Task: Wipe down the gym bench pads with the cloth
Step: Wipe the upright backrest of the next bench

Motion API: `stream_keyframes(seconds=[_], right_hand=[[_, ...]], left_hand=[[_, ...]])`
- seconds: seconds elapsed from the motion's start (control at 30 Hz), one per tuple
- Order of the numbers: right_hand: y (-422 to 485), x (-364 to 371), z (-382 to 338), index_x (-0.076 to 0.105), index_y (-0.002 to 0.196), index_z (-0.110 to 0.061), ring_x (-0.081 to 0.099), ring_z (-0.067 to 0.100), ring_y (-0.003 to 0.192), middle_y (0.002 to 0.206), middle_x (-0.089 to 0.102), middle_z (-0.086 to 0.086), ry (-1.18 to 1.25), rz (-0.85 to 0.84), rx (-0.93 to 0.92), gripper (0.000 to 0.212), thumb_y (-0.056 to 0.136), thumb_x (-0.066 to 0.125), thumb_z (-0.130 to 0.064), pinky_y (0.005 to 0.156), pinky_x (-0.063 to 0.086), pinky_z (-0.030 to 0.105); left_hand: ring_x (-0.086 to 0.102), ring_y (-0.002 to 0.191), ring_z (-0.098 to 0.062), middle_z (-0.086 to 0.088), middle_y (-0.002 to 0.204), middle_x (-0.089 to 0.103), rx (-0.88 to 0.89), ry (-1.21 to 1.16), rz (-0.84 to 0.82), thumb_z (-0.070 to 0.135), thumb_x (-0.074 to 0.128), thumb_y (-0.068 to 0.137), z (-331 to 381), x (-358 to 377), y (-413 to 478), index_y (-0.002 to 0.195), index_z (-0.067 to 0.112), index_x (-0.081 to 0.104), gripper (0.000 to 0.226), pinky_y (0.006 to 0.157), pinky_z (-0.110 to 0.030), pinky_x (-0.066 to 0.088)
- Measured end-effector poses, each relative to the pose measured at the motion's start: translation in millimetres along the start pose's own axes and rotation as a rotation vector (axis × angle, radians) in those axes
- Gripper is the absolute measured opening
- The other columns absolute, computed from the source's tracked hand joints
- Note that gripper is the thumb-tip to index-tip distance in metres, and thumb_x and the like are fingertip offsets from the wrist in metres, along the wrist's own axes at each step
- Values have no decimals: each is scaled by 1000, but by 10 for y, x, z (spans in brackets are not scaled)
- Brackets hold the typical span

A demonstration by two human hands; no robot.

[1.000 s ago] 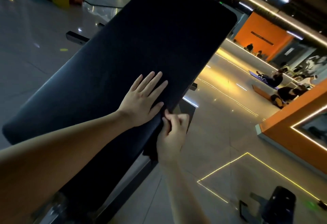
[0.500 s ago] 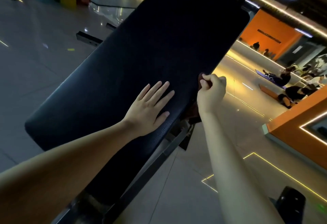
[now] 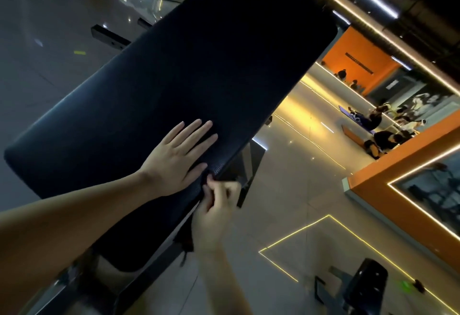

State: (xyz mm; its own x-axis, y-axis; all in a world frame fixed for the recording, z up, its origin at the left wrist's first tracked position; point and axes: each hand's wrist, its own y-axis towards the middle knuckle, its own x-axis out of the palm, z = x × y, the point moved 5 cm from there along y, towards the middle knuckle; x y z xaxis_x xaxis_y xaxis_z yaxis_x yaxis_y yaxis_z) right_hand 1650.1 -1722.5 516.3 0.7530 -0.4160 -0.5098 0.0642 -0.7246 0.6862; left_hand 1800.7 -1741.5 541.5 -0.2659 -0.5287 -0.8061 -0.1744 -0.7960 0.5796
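A long black gym bench pad (image 3: 199, 65) slopes up and away from me across the middle of the view. My left hand (image 3: 174, 158) lies flat on the pad's top with straight, spread fingers, near its right edge. Just below it, my right hand (image 3: 216, 205) is at the pad's right side edge, fingers curled round a dark cloth (image 3: 186, 242). The cloth is pressed against that edge. Part of it hangs down below the hand, dark and hard to make out against the bench.
The bench's metal frame (image 3: 149, 265) runs under the pad near me. A black piece of equipment (image 3: 366, 282) stands on the floor at lower right. An orange wall (image 3: 398, 202) is on the right, with people on mats (image 3: 383, 138) beyond it. A black bar (image 3: 109, 37) lies on the floor at left.
My right hand slid up the pad's right side edge with the cloth, then came back down toward me. My left hand stayed flat on the pad.
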Motion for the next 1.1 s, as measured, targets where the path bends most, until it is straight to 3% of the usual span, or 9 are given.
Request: stream_keyframes(seconds=[0.1,0.23,0.37,0.43,0.6,0.7,0.83,0.97,1.1], right_hand=[[652,-187,-202,67,98,-1,50,1,91,104,49,7,-24,4,-11,10,93,59,1,82,38,-2],[1337,-255,-116,67,100,1,51,12,91,105,41,-1,-14,52,100,10,93,59,2,73,36,-5],[984,-209,-64,67,99,-2,53,13,92,106,44,-1,-30,88,123,9,93,61,-2,73,36,-4],[445,-114,-37,68,98,-7,56,13,93,106,50,2,-49,64,135,7,93,64,-6,75,42,2],[-655,120,-78,69,95,-16,64,23,92,100,61,8,-71,-91,-12,10,96,61,-23,80,56,42],[-507,-2,-339,70,90,-8,58,22,76,87,50,6,37,-137,-155,10,94,63,-13,75,53,29],[295,-120,-302,73,93,1,56,19,82,93,48,5,12,-19,-41,9,88,66,1,82,37,2],[593,-192,-272,72,90,3,51,-4,92,95,47,7,27,20,29,7,85,68,5,83,31,-4],[13,-150,-226,71,89,-2,51,8,87,97,53,11,73,-15,89,6,83,72,1,82,37,0]], left_hand=[[16,150,-28,-9,163,18,-16,-4,-17,46,29,100,4,1,-13,154,17,28,62,122,-43,8],[16,150,-27,-9,162,20,-22,-20,13,44,30,100,8,-1,-134,154,15,30,60,123,-42,8],[15,150,-26,-8,163,18,-23,-9,21,44,28,101,-27,17,-289,154,16,29,60,123,-40,4],[12,151,-25,-7,163,16,-32,-9,5,45,27,101,-48,42,-342,155,17,26,61,123,-39,2],[21,149,-28,-11,161,24,-16,-52,56,41,36,98,-51,27,-423,152,13,35,61,123,-42,10],[21,149,-28,-11,160,25,-9,-52,50,41,37,97,-53,26,-485,152,13,35,62,122,-42,10],[15,150,-27,-9,162,20,-19,-34,-5,43,33,99,-66,61,-635,154,14,30,63,123,-41,5],[11,151,-26,-9,163,17,-27,-14,-37,43,32,99,-52,76,-829,155,14,24,64,123,-41,3],[15,150,-28,-10,162,19,-26,-7,-37,44,31,99,-36,63,-904,155,13,25,64,123,-44,7]])
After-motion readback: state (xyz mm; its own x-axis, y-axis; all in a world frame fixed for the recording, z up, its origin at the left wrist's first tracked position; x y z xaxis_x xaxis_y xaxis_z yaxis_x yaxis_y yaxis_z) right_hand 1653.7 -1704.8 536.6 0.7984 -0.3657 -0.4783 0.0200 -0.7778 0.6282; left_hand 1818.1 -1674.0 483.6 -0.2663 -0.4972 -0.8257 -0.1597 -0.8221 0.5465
